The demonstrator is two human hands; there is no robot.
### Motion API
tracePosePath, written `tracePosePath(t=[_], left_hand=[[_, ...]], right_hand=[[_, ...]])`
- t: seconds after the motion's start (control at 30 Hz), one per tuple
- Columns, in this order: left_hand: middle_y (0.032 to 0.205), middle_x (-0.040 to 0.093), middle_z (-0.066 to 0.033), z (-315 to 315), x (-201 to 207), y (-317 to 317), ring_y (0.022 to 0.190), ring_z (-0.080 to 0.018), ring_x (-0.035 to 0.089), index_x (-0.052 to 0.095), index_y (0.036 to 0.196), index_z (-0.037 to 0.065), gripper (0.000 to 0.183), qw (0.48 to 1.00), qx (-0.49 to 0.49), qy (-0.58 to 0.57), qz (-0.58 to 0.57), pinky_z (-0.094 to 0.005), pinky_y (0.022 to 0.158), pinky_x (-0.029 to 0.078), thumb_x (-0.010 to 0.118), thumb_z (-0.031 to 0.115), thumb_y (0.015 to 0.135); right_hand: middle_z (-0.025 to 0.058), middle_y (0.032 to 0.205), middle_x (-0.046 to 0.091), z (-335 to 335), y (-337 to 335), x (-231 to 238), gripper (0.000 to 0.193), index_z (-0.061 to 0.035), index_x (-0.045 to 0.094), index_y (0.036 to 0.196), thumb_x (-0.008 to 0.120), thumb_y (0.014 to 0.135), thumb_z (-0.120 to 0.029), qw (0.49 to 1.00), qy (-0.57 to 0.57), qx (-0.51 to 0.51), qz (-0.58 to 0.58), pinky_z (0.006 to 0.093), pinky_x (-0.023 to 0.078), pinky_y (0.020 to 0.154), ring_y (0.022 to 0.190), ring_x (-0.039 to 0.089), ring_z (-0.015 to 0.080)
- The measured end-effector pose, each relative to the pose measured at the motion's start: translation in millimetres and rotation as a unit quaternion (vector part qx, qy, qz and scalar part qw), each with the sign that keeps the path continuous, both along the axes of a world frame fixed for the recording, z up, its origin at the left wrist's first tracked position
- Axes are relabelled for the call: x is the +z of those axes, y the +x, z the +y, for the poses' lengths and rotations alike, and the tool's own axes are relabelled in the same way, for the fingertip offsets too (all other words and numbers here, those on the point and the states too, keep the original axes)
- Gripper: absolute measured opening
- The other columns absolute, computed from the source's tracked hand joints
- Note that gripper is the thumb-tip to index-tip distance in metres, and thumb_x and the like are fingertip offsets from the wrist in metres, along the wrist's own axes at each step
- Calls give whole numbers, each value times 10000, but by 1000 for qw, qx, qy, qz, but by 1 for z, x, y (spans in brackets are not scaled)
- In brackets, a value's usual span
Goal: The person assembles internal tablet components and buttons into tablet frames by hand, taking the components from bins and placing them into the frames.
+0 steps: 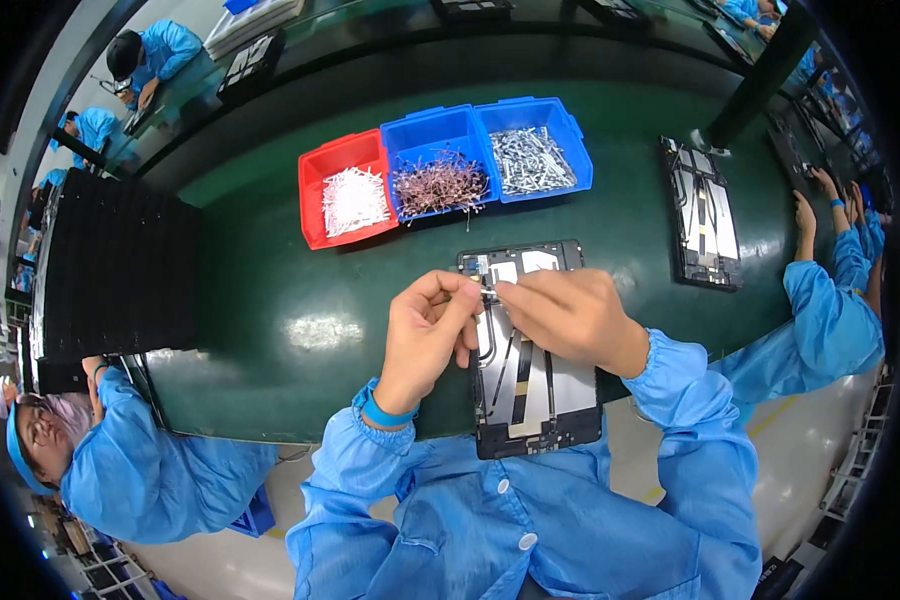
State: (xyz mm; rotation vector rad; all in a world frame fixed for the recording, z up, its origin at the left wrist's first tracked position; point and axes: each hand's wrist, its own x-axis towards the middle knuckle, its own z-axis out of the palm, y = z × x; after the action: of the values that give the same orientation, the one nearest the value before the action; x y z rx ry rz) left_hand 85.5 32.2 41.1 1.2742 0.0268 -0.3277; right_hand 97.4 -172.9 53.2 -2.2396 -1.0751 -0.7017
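On the green tabletop (250, 290), head view: a rectangular, black-framed electronic device (570, 393) with silver-white inner panels and dark cables lies open beneath both hands. The left hand (418, 333) pinches a small white strip (488, 292); the right hand's (573, 312) fingertips adjoin it, closure indeterminable. Device markings: illegibly small.

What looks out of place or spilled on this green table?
Two small things. A few coppery strands poke over the front rim of the middle blue bin and might fall. The opened tablet-like device appears to jut past the near edge of the green table. No damage is evident.
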Motion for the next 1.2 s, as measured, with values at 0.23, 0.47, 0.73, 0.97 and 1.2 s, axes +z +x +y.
tracePosePath(t=[0.23, 0.47, 0.73, 0.97, 1.2], left_hand=[[825, 646, -48, -10, 0, -12, 604, -69, 589, 681, 968, -6, 105, 978, 95, 128, -133, -201, 453, 438, 678, 93, 936], [857, 675, -52, -9, -3, -15, 596, -163, 610, 750, 1037, 63, 358, 619, 152, 498, -587, -273, 507, 482, 782, -28, 692], [900, 669, -45, -18, 4, -20, 617, -124, 604, 707, 1108, 13, 272, 771, 92, 386, -498, -236, 489, 453, 725, 61, 841], [622, 567, 20, -11, 22, -1, 494, -20, 463, 644, 1033, -13, 230, 992, -22, 123, -21, -186, 409, 335, 672, 202, 957], [616, 567, 24, -11, 22, 3, 464, -15, 431, 649, 981, -8, 196, 985, -62, 161, -24, -196, 391, 288, 672, 185, 953]], right_hand=[[69, 869, 669, 4, 1, -1, 233, 5, 683, 1053, 722, 895, -163, 890, 242, 11, 385, 218, 398, 457, 531, 552, 71], [52, 857, 671, 4, -8, 14, 191, 13, 670, 994, 645, 967, -175, 639, 392, 50, 660, 187, 407, 459, 532, 538, 45], [-7, 640, 611, 6, -7, 2, 141, -12, 662, 975, 646, 965, -152, 671, 433, 43, 600, 188, 353, 412, 485, 528, 30], [6, 746, 659, -3, -8, -5, 52, 5, 704, 894, 707, 869, -41, 779, 339, 35, 527, 202, 394, 454, 515, 532, 38], [41, 743, 654, -12, -7, -2, 76, -35, 715, 847, 739, 777, -19, 941, 189, 18, 279, 232, 415, 464, 518, 541, 73]])
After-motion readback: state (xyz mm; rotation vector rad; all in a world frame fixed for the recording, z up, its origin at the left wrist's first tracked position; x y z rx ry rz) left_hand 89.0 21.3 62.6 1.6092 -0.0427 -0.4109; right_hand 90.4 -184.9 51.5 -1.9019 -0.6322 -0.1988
